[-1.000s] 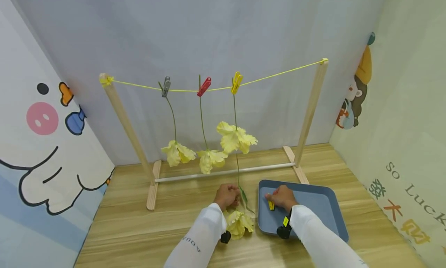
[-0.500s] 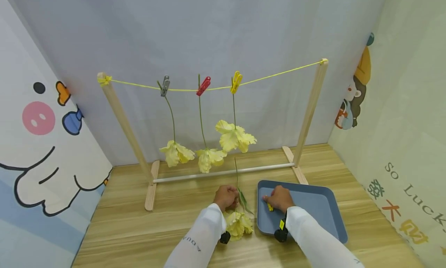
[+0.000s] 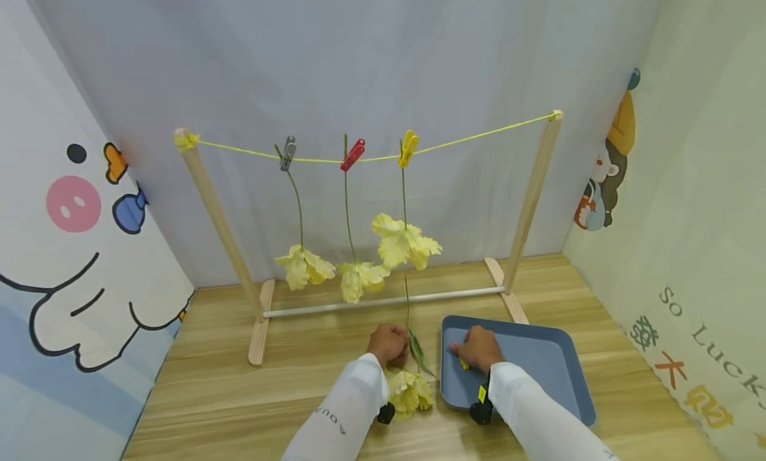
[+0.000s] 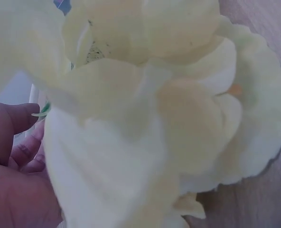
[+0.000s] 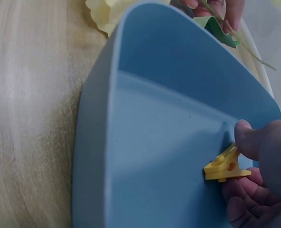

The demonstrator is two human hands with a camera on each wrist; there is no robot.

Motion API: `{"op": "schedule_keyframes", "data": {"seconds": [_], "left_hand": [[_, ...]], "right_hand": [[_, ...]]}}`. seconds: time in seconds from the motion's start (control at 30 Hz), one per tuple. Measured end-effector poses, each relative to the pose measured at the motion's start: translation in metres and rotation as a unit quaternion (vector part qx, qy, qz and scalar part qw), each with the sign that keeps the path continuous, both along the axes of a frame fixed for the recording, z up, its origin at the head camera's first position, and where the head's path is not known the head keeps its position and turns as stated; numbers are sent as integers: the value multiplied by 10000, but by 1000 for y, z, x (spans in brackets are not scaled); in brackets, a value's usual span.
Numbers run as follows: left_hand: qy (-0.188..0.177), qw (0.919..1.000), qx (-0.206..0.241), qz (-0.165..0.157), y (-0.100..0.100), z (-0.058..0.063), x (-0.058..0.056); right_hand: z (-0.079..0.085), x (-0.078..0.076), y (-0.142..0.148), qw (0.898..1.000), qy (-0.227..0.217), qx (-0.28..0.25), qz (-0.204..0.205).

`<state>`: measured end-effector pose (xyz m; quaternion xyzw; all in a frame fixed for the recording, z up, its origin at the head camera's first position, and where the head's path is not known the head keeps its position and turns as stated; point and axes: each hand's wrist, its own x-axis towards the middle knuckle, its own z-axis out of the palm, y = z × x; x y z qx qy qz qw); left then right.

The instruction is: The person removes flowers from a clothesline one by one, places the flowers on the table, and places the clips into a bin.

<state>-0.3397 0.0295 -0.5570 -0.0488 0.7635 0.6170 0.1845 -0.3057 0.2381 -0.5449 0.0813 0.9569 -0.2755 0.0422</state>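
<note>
Pinched between thumb and fingers of the right hand (image 3: 479,349), a yellow peg (image 5: 226,164) lies inside the blue tray (image 3: 541,361), near its left wall; whether it touches the tray's floor cannot be told. The thumb sits on one arm of the peg and the curled fingers meet the other. Just left of the tray, the left hand (image 3: 387,344) grips the loose flower (image 3: 409,391) by its stem (image 3: 407,301), beside the green leaf (image 3: 417,351); the pale yellow bloom is toward the person and the stem points away. Behind the tray and stretching well to its left stands a wooden rack (image 3: 529,205) on the desk (image 3: 203,394). Its yellow cord (image 3: 485,136), higher than the tray, carries a grey peg (image 3: 288,153), a red peg (image 3: 353,155) and a second yellow clip (image 3: 409,148), each with a hanging flower (image 3: 407,243) head down.
</note>
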Motion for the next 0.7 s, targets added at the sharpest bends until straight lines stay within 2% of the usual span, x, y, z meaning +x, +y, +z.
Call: {"op": "schedule_keyframes", "data": {"seconds": [0.17,0.43,0.53,0.7], "left_hand": [[110,9993,-344,-111,-3,4,4],[337,9969,-596,-394,-4,2,6],[742,9912,-992,-462,-5,4,6],[1403,9744,-1636,-644,-9,13,6]], "right_hand": [[-1,2,-1,10000,21,0,-42],[-2,3,3,9999,94,-93,35],[0,2,6,9998,138,-130,13],[9,-1,14,9986,369,-365,-140]]}}
